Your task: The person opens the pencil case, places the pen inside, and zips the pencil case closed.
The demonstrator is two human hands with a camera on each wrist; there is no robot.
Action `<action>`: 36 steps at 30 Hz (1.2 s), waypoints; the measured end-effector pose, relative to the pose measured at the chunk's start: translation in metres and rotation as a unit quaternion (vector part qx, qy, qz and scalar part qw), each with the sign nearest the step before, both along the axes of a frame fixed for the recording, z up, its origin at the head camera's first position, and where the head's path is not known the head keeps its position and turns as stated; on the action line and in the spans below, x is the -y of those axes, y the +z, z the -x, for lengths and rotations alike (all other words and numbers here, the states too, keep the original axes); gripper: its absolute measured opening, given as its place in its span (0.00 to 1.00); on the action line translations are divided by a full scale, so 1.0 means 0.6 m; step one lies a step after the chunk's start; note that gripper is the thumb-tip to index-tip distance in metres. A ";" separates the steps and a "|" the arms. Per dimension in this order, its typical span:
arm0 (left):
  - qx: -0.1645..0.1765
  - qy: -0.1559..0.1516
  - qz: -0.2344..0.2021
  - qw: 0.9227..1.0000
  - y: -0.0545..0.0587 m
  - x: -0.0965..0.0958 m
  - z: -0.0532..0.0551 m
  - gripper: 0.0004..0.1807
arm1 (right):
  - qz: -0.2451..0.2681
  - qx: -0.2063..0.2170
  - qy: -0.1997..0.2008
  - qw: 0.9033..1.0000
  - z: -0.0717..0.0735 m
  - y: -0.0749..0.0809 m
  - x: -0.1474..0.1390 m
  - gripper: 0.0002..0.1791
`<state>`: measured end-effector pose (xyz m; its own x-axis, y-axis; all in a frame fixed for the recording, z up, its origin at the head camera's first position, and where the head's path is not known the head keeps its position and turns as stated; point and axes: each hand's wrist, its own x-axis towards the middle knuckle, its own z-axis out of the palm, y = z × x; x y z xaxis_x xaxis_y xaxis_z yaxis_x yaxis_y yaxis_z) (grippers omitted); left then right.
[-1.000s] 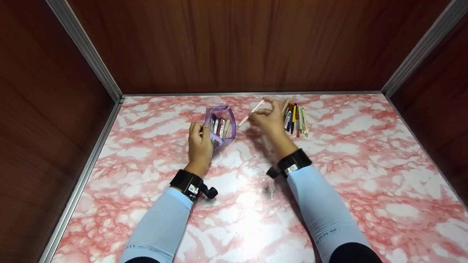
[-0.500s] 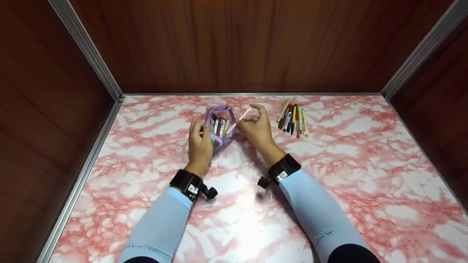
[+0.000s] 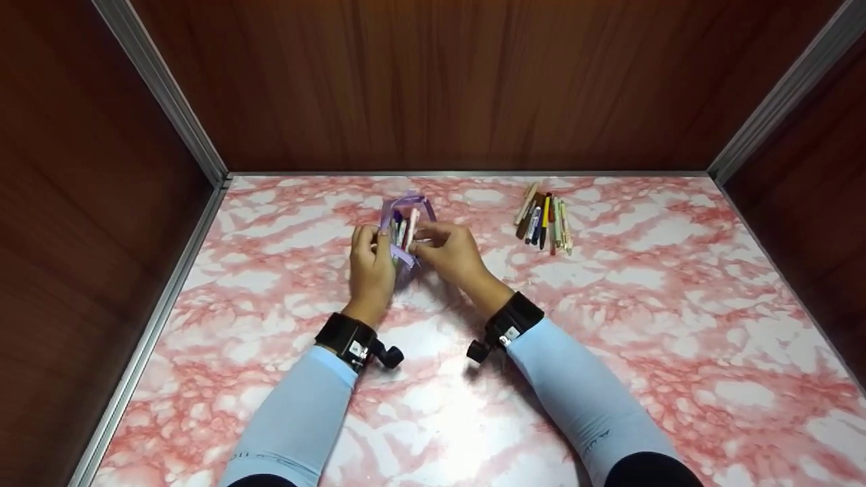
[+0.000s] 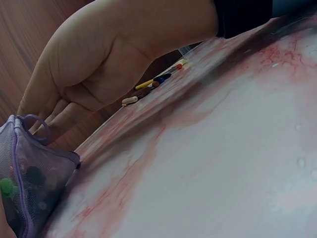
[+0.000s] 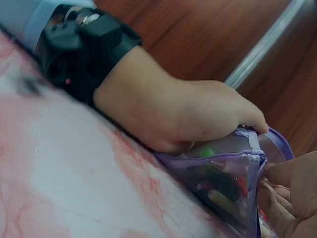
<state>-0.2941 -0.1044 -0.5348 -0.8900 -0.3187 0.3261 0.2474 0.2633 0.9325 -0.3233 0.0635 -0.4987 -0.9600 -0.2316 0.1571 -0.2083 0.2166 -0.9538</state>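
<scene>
A purple mesh pencil pouch point(image 4: 52, 166) stands with its mouth spread, several pens inside. My left hand point(image 3: 371, 274) grips its left side, thumb at the rim. At the opposite side, my right hand point(image 3: 457, 257) has its fingertips inside the opening, pinching a pale pink pen point(image 3: 413, 218) near its lower end. That pen lies along the other pens in the pouch. In the right wrist view, a green end and a pale pen point(image 5: 220, 199) show through the mesh; the fingertips of my right hand are partly hidden behind the rim.
A loose group of pens, with a yellow and black pen point(image 3: 544, 220) among them, lies on the red-and-white marbled tabletop point(image 3: 643, 325) to the right. A brown wood-grain panel point(image 3: 446, 88) rises behind the table's far edge, with further panels at both sides.
My right hand has moved left from near the loose pens to the pouch, bringing the pale pink pen into its opening. The left hand has stayed on the pouch.
</scene>
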 end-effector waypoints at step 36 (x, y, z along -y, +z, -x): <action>-0.006 0.013 0.003 1.000 -0.004 -0.001 0.003 0.12 | -0.186 -0.025 -0.179 0.966 0.095 0.040 -0.254 0.16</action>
<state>-0.2962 -0.1039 -0.5372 -0.8771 -0.3402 0.3391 0.2522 0.2746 0.9279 -0.3803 0.2157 -0.4747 -0.9825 0.0646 0.1746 -0.0997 0.6095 -0.7865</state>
